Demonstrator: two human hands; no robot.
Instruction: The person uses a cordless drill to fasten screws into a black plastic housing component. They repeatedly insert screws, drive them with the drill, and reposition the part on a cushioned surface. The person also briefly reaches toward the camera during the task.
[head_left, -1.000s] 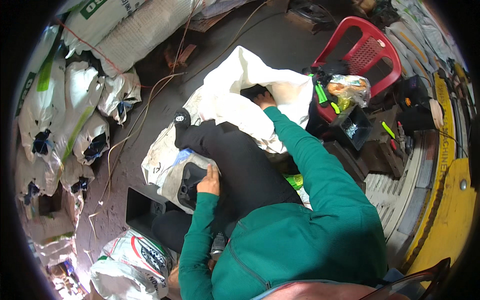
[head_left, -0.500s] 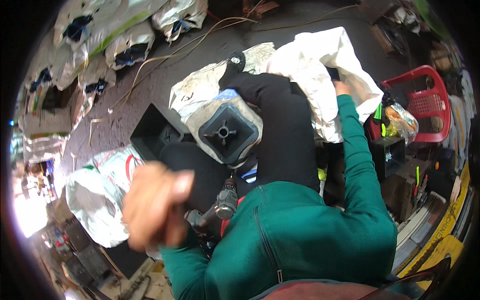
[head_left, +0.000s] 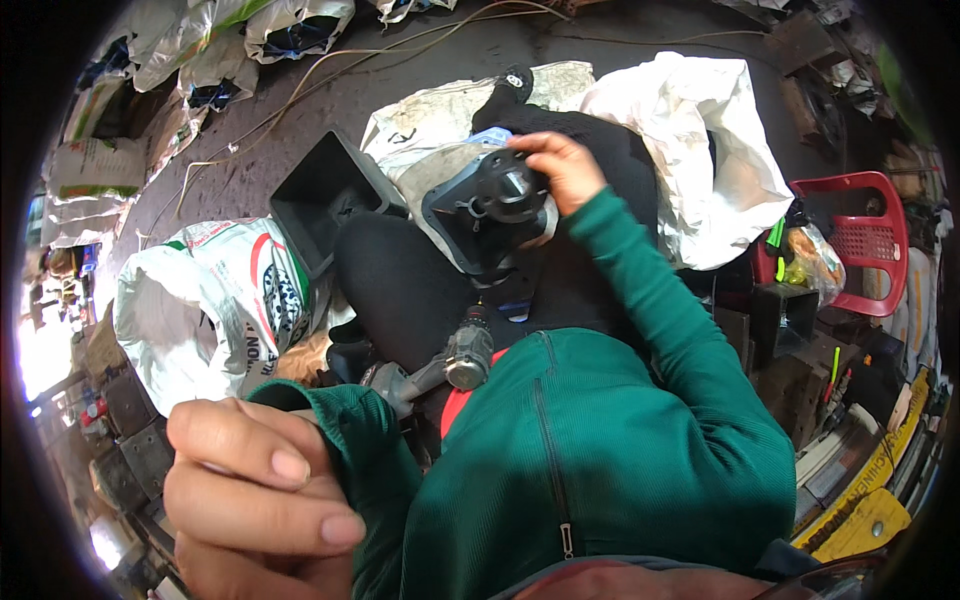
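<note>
My right hand (head_left: pixel 570 172) grips a black round plastic part (head_left: pixel 508 188) with a flanged edge. It is above the dark square plastic piece (head_left: pixel 440 215) between my knees and covers that piece's middle, so I cannot tell whether the two touch. At the lower left, close to the camera, my left hand (head_left: pixel 255 490) is closed with its fingers curled in; what it may hold is hidden. A grey cordless drill (head_left: pixel 468 350) lies in my lap, its chuck facing away from me.
A dark open square bin (head_left: pixel 335 185) lies tilted beyond my left knee. White sacks stand on the left (head_left: pixel 215 300) and the right (head_left: pixel 690 150). Farther right is a red plastic chair (head_left: pixel 860 220). A cable (head_left: pixel 290 105) runs across the floor.
My right hand has come out of the white sack on the right and now holds the black round part over the square piece. My left hand has moved lower and nearer.
</note>
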